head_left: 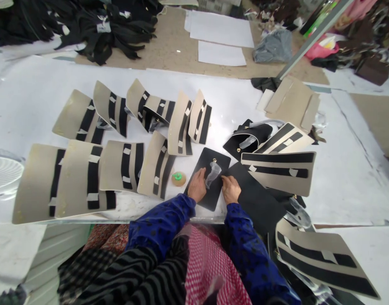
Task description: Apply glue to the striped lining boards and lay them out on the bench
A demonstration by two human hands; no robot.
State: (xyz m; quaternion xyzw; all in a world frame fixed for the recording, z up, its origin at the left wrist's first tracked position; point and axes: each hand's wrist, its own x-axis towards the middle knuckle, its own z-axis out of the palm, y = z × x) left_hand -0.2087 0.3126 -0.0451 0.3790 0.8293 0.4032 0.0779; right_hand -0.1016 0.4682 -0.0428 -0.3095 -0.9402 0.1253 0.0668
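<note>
A black leather-like panel (210, 197) lies on the white table in front of me. It carries a small gold clasp (215, 160) and a crumpled strip of clear plastic (213, 173). My left hand (197, 186) rests on the panel's left part with fingers closed together, tips near the plastic. At its right edge, my right hand (231, 189) pinches the border between thumb and fingers; exactly what is between them is hard to see. Another black panel (258, 199) lies just right of that hand. Beside the left hand stands a round tan disc with a green top (178, 178).
Several curved beige panels with black strips (121, 165) stand to the left. More beige panels (279, 169) overlap at the right, near brown cardboard pieces (290, 101). A grey metal pole (312, 42) slants up at the back right. Black material (115, 34) is heaped at the back left.
</note>
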